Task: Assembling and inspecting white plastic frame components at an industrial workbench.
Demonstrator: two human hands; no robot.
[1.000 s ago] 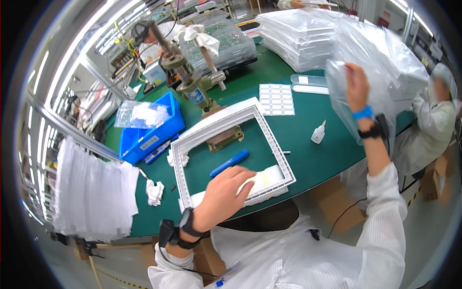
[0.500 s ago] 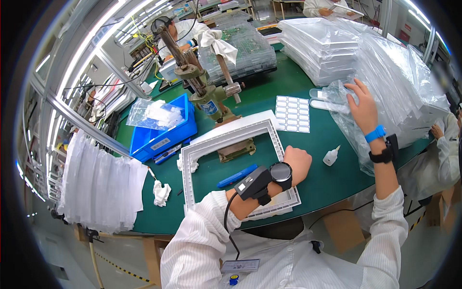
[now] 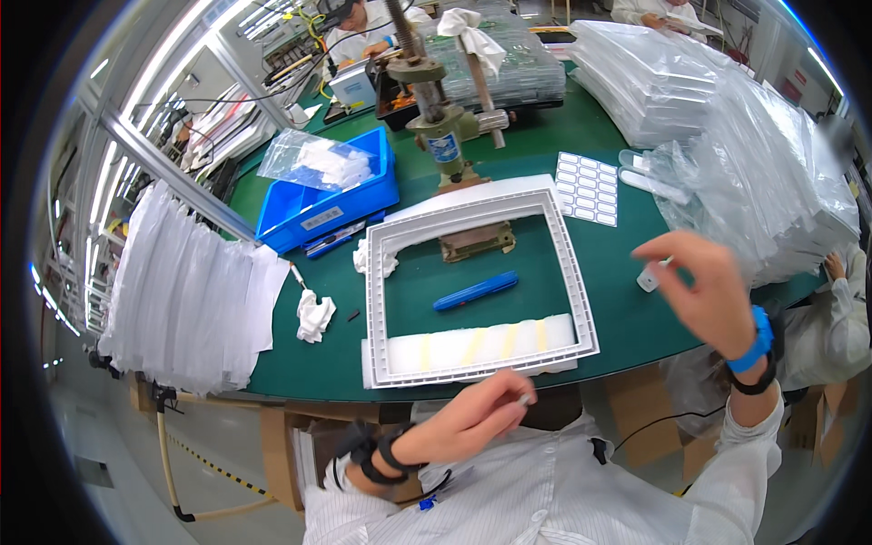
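Note:
Just beyond the near edge of the table, over my lap, my left hand (image 3: 468, 420) is closed in a pinch. A small pale piece (image 3: 524, 400) shows at its fingertips, too small to identify. On the right, my right hand (image 3: 701, 289) is slightly blurred, with thumb and index finger apart. Close by its thumb is a small white bottle (image 3: 647, 279), partly hidden behind the hand. In front of me a light grey rectangular frame (image 3: 581, 300) lies on the green table, over a white foam strip (image 3: 445, 349). A blue pen-like tool (image 3: 475, 291) lies inside its opening.
A green hand press (image 3: 440, 136) stands behind the frame. To the left are a blue bin (image 3: 391, 186), crumpled white tissue (image 3: 315, 316) and a row of wrapped white sheets (image 3: 186, 291). A label sheet (image 3: 586, 189) and bagged stacks (image 3: 772, 163) occupy the right. Co-workers sit beyond.
My left hand has drawn back from the frame to the near table edge. The right hand has come down from the plastic bags to beside the white bottle. The view has shifted.

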